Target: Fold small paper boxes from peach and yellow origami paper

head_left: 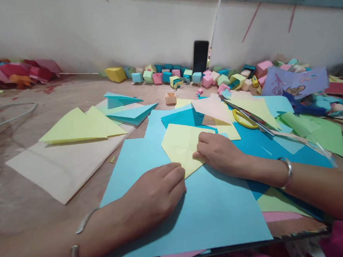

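Note:
A folded sheet of pale yellow paper (178,143) lies over a large light blue sheet (220,214). My left hand (160,187) is closed at the yellow paper's near corner, with its fingertips curled under and partly hidden. On the right edge of the same paper, my right hand (216,151) pinches with thumb and fingers. Just beyond the hands are a darker blue folded paper (179,118) and a pale pink folded paper (211,108). Scissors (250,119) with a yellow handle rest among the papers to the right.
Yellow folded paper (81,128) sits on a cream sheet (60,166) at left. Small paper boxes (166,76) line the wall, where a phone (200,56) stands upright. A purple printed packet (298,82) and green paper (319,131) are at right. The table edge (305,232) is near me.

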`<control>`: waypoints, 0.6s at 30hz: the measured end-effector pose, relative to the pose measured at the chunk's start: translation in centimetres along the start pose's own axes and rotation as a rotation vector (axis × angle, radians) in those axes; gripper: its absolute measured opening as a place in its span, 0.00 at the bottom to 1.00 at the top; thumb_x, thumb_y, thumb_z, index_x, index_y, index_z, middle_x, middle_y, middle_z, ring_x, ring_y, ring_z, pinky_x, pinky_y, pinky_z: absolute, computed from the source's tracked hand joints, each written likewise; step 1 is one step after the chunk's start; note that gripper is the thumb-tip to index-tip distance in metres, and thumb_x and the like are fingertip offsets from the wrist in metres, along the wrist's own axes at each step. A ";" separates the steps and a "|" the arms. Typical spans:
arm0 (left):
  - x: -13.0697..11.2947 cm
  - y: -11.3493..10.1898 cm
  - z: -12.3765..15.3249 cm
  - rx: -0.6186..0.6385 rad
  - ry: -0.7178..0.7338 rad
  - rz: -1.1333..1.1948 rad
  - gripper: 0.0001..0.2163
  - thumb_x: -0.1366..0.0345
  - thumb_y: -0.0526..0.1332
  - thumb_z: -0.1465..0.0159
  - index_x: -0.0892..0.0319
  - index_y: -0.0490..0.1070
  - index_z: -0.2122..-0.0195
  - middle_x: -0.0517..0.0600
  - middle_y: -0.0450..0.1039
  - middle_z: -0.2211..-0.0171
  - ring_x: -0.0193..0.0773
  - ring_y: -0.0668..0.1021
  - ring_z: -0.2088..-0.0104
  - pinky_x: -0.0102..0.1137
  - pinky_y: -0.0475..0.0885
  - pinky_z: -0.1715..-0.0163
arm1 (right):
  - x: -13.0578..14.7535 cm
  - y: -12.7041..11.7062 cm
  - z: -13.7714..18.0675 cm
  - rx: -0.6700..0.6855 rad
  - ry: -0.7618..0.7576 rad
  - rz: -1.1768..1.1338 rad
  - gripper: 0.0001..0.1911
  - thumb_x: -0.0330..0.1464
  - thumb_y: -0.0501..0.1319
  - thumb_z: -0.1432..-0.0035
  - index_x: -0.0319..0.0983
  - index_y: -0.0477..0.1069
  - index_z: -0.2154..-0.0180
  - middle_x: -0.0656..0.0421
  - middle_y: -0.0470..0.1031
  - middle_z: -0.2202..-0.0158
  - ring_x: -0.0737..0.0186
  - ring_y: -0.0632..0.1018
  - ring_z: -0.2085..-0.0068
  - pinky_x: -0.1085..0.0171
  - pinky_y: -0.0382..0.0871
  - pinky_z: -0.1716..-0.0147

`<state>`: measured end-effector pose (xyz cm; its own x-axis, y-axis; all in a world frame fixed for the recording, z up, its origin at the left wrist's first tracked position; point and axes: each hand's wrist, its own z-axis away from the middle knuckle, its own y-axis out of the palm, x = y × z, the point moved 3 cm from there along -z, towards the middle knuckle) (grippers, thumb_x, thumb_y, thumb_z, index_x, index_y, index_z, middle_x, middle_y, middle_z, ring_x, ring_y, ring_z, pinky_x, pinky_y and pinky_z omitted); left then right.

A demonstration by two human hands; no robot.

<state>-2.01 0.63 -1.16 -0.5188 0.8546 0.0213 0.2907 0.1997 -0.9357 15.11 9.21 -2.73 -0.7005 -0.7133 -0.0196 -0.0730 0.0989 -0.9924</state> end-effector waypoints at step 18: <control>0.6 0.5 -0.1 0.072 0.016 0.037 0.07 0.73 0.54 0.33 0.63 0.72 0.64 0.55 0.76 0.57 0.40 0.77 0.62 0.36 0.76 0.63 | -0.1 0.0 -0.1 0.010 -0.004 -0.013 0.17 0.33 0.55 0.35 0.34 0.72 0.74 0.56 0.66 0.72 0.65 0.58 0.73 0.61 0.40 0.74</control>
<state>-2.09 1.34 -1.56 -0.4958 0.8684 -0.0083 0.2507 0.1339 -0.9588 15.06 9.33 -2.69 -0.6964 -0.7176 -0.0068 -0.0754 0.0826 -0.9937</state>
